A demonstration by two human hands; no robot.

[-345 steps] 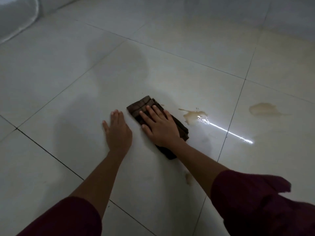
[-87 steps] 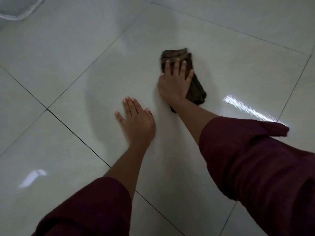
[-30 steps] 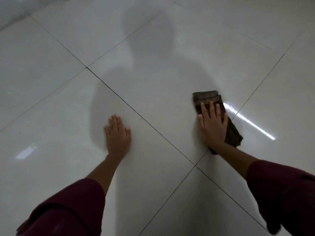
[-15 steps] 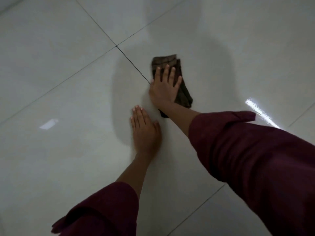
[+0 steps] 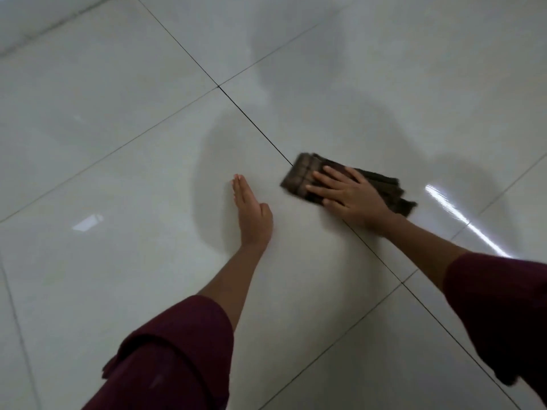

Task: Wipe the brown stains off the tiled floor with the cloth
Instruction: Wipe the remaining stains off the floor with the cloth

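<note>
A folded dark brown cloth (image 5: 299, 179) lies flat on the glossy white tiled floor (image 5: 118, 143), across a dark grout line. My right hand (image 5: 352, 196) presses down on it with fingers spread, pointing left. My left hand (image 5: 251, 214) rests flat on the tile to the left of the cloth, fingers together, holding nothing. No brown stain shows on the tiles in view. Both forearms come out of dark red sleeves.
Dark grout lines (image 5: 254, 122) cross the floor diagonally. A bright streak of reflected light (image 5: 461, 217) lies right of the cloth. My shadow falls over the tiles around both hands. A pale wall base runs along the top left corner (image 5: 35, 28).
My right hand has slid the cloth to the right and turned it, so the fingers now point left. The left hand stays planted on the tile. The stains seen earlier are out of sight.
</note>
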